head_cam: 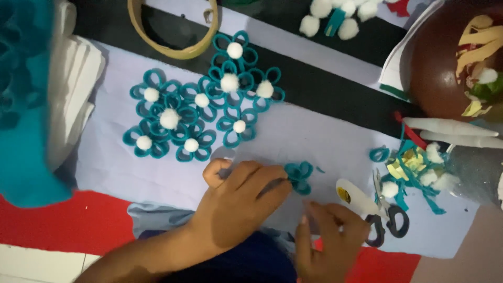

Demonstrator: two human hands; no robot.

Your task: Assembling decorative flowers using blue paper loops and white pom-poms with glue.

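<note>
Teal flower [299, 176] at lower centre is pinched by the left hand [238, 202]; right hand [330, 238], curled and seemingly empty, should approach gently.

Left hand [238, 202]: fingertips pressing an unfinished teal loop flower [299, 177] onto the lilac sheet [309, 136].
Right hand [327, 241]: fingers curled, just below that flower, beside the scissors [385, 220].
Finished flowers [201, 102]: cluster of teal loops with white pom-pom centres, above the left hand.
Scraps [414, 170]: teal and yellow offcuts, right.
Wooden hoop [173, 29]: top edge.
</note>
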